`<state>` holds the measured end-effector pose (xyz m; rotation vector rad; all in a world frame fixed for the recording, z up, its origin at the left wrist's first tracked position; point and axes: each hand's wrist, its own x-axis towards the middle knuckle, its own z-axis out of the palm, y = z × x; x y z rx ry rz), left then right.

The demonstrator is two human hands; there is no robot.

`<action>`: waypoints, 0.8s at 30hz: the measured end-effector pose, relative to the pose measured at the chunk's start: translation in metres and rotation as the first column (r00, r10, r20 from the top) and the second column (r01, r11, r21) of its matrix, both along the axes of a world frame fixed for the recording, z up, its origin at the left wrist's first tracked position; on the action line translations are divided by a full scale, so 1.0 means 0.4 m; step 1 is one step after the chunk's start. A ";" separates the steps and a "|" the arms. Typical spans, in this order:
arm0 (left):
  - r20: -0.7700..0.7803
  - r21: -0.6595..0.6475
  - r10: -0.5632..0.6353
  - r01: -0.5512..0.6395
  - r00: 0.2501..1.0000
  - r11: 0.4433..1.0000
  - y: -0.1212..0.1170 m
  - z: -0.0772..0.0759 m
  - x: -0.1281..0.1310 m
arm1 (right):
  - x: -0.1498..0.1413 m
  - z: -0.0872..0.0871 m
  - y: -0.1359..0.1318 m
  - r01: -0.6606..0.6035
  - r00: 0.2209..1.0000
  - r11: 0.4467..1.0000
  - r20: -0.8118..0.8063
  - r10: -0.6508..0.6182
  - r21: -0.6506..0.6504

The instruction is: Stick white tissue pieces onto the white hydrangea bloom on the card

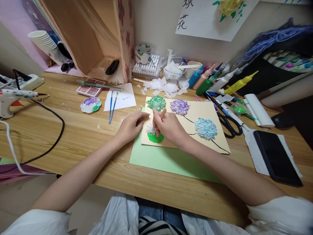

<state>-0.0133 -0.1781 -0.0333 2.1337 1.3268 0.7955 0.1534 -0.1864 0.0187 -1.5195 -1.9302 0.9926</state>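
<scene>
A cream card [200,112] lies on a light green sheet [168,160] on the wooden desk [80,130]. On the card are a green paper flower [156,102], a purple one [179,106] and a blue one [206,128], plus a green paint blob [156,138] with white paper tufts [150,129] on it. My right hand [168,125] is closed round a thin stick, pressing its tip at the white tufts. My left hand [132,125] rests with curled fingers on the card's left edge beside the tufts.
White paper scraps [163,86] and paint bottles [215,80] lie behind the card. Black scissors [228,124] and a dark phone [276,156] are to the right. Two brushes [111,106], a flower-shaped palette [91,104] and a glue gun [14,99] with cables sit left.
</scene>
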 end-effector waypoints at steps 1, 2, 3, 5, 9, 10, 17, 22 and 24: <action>-0.001 0.001 0.001 -0.001 1.000 1.000 0.000 0.000 0.000 | 0.000 0.001 0.003 0.002 1.000 1.000 -0.006 -0.002 -0.010; -0.001 0.000 0.003 -0.003 1.000 1.000 0.001 0.000 0.000 | 0.003 0.000 0.004 0.001 1.000 1.000 -0.022 -0.001 -0.014; 0.001 -0.003 0.004 -0.004 1.000 1.000 0.001 0.000 0.000 | 0.007 -0.001 0.002 0.000 0.999 1.000 -0.047 0.000 -0.011; 0.008 -0.013 0.004 -0.004 1.000 1.000 0.002 0.000 0.000 | 0.020 -0.006 -0.008 -0.001 0.993 1.000 -0.116 0.002 0.014; 0.028 -0.021 0.003 -0.002 1.000 1.000 0.003 -0.003 0.000 | 0.048 -0.018 -0.039 -0.015 0.977 0.994 -0.209 0.038 0.112; 0.031 -0.020 0.004 -0.003 1.000 1.000 0.003 -0.003 0.000 | 0.053 -0.021 -0.045 -0.028 0.977 0.990 -0.206 0.056 0.137; 0.015 -0.011 0.002 -0.002 1.000 1.000 0.001 -0.005 0.001 | 0.058 -0.042 -0.054 -0.063 0.985 0.984 -0.149 0.089 0.169; 0.013 -0.013 0.007 -0.007 1.000 1.000 0.001 -0.002 0.002 | 0.053 -0.054 -0.046 -0.053 0.984 0.986 -0.159 0.078 0.157; 0.014 -0.011 0.007 -0.007 1.000 1.000 0.001 -0.002 0.001 | 0.051 -0.056 -0.043 -0.040 0.983 0.989 -0.172 0.065 0.142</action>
